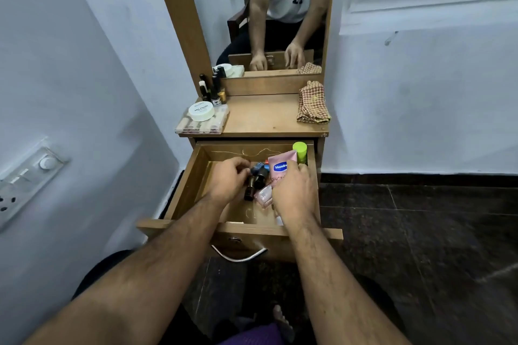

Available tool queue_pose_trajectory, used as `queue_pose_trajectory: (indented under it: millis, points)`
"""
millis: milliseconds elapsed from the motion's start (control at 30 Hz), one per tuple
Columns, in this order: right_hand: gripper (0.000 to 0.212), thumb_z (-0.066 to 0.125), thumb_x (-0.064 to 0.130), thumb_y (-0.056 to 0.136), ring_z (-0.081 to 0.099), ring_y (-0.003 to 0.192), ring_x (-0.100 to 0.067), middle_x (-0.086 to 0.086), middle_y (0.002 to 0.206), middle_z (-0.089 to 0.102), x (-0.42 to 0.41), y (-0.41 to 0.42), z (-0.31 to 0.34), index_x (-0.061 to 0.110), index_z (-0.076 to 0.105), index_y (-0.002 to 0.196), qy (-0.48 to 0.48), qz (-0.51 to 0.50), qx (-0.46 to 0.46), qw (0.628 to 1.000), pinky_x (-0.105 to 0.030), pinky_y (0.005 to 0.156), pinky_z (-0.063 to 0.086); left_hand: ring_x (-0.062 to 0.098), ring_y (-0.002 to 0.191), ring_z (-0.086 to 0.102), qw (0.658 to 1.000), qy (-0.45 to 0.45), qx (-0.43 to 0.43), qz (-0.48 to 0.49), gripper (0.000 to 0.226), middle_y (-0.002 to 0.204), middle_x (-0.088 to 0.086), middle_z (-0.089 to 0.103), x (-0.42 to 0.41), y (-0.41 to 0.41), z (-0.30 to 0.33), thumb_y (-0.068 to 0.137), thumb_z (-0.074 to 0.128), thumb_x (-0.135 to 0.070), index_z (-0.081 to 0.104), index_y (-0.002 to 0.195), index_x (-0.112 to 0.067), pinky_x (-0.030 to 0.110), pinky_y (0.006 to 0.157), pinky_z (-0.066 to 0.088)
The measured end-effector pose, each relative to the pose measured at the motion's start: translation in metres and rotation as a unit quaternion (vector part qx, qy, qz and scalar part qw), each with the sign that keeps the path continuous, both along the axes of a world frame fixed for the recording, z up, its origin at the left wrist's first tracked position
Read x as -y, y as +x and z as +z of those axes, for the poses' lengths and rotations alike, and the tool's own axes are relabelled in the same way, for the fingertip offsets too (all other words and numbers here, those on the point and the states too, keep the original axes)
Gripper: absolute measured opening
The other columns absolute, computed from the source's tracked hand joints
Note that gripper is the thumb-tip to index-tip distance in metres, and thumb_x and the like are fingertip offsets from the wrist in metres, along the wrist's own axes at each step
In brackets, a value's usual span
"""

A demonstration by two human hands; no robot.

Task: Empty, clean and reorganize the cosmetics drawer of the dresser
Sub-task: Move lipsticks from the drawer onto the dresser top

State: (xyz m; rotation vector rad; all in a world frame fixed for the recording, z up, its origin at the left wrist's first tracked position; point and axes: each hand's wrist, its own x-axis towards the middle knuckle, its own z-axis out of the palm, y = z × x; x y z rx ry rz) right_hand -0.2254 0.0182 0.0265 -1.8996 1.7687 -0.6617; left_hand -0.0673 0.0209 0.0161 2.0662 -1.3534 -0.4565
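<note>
The wooden drawer [185, 190] of the dresser is pulled out, and both my hands are inside it. My left hand [228, 178] curls its fingers around small dark bottles [259, 178] near the drawer's middle. My right hand [294, 193] grips a pink Vaseline tube [280, 166] that stands upright at the right side. A lime-green capped bottle [300, 150] stands in the back right corner. A small pink item [263, 194] lies on the drawer floor between my hands.
On the dresser top [260, 117] a clear box [215, 126] carries a white round jar [200, 110], with several small bottles [213, 89] behind it. A checked cloth [312, 103] lies at the right. A mirror [280, 8] rises behind; a wall switchboard [25, 179] is at left.
</note>
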Motion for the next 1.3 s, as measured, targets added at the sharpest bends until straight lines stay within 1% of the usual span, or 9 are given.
queue_pose_trajectory:
  millis: [67, 200, 367, 467, 533, 633, 867, 1067, 1300]
  points:
    - [0.044, 0.064, 0.015, 0.091, 0.058, 0.107, -0.025, -0.009, 0.121, 0.058, 0.001, 0.006, -0.001, 0.013, 0.048, 0.133, 0.036, 0.012, -0.004, 0.999, -0.032, 0.085, 0.047, 0.007, 0.093, 0.066, 1.000, -0.026, -0.009, 0.012, 0.015, 0.101, -0.006, 0.072, -0.001, 0.010, 0.002, 0.092, 0.066, -0.017, 0.073, 0.106, -0.019, 0.024, 0.084, 0.054]
    - [0.040, 0.067, 0.019, 0.086, 0.062, 0.104, -0.022, -0.001, 0.112, 0.066, -0.002, 0.016, -0.007, 0.018, 0.055, 0.124, 0.078, 0.083, 0.009, 0.993, -0.040, 0.095, 0.049, 0.008, 0.095, 0.065, 0.998, -0.051, -0.022, 0.021, 0.017, 0.102, -0.006, 0.071, -0.009, 0.027, 0.003, 0.092, 0.067, -0.022, 0.073, 0.109, -0.019, 0.031, 0.088, 0.057]
    - [0.036, 0.059, 0.018, 0.093, 0.061, 0.108, -0.024, -0.003, 0.121, 0.066, 0.002, 0.026, 0.001, 0.015, 0.058, 0.129, 0.117, 0.219, -0.025, 0.968, -0.031, 0.088, 0.046, 0.004, 0.090, 0.062, 0.996, -0.063, -0.048, 0.029, 0.015, 0.102, -0.007, 0.070, -0.009, 0.035, 0.006, 0.095, 0.063, -0.021, 0.071, 0.107, -0.021, 0.022, 0.076, 0.053]
    - [0.027, 0.057, 0.015, 0.097, 0.064, 0.095, -0.018, -0.004, 0.111, 0.068, 0.012, 0.031, 0.002, 0.012, 0.063, 0.123, 0.168, 0.253, 0.013, 0.953, -0.035, 0.083, 0.054, 0.005, 0.096, 0.062, 0.998, -0.057, -0.023, 0.003, 0.019, 0.108, -0.008, 0.069, -0.005, 0.031, 0.008, 0.096, 0.061, -0.024, 0.070, 0.113, -0.023, 0.028, 0.087, 0.055]
    - [0.021, 0.055, 0.015, 0.098, 0.063, 0.081, -0.012, -0.001, 0.100, 0.068, 0.024, 0.033, 0.006, 0.011, 0.067, 0.114, 0.165, 0.229, 0.035, 0.959, -0.028, 0.071, 0.052, 0.006, 0.100, 0.062, 0.997, -0.077, 0.024, -0.019, 0.021, 0.112, -0.007, 0.069, 0.001, 0.029, 0.012, 0.096, 0.061, -0.025, 0.069, 0.116, -0.024, 0.029, 0.091, 0.053]
    - [0.022, 0.055, 0.011, 0.097, 0.065, 0.089, -0.013, 0.000, 0.106, 0.067, 0.049, 0.035, 0.005, 0.017, 0.068, 0.115, 0.102, 0.104, 0.024, 0.989, -0.032, 0.080, 0.057, 0.011, 0.105, 0.062, 0.994, -0.082, 0.039, -0.066, 0.024, 0.117, -0.005, 0.068, 0.019, 0.022, 0.017, 0.097, 0.059, -0.020, 0.067, 0.119, -0.022, 0.032, 0.094, 0.052]
    - [0.017, 0.068, 0.016, 0.089, 0.064, 0.097, -0.022, -0.005, 0.105, 0.067, 0.073, 0.050, -0.006, 0.017, 0.066, 0.106, 0.037, 0.075, -0.202, 0.976, -0.037, 0.079, 0.055, 0.021, 0.104, 0.065, 0.988, -0.013, 0.099, -0.118, 0.030, 0.114, 0.000, 0.071, 0.056, 0.012, -0.002, 0.093, 0.058, -0.010, 0.070, 0.117, -0.024, 0.031, 0.088, 0.050]
    - [0.020, 0.072, 0.022, 0.088, 0.055, 0.084, -0.018, -0.001, 0.095, 0.056, 0.076, 0.054, -0.014, 0.018, 0.066, 0.107, 0.040, 0.058, -0.260, 0.963, -0.033, 0.070, 0.050, 0.007, 0.093, 0.060, 1.000, -0.005, -0.022, -0.021, 0.021, 0.105, -0.009, 0.070, 0.055, 0.038, -0.018, 0.096, 0.060, -0.015, 0.072, 0.108, -0.026, 0.020, 0.081, 0.045]
    - [0.022, 0.070, 0.025, 0.090, 0.058, 0.091, -0.019, -0.003, 0.105, 0.063, 0.072, 0.054, -0.014, 0.017, 0.064, 0.109, 0.057, 0.065, -0.265, 0.960, -0.035, 0.078, 0.053, 0.002, 0.091, 0.056, 0.997, 0.002, -0.067, -0.030, 0.020, 0.108, -0.010, 0.068, 0.046, 0.040, -0.015, 0.095, 0.062, -0.016, 0.070, 0.111, -0.025, 0.016, 0.071, 0.039]
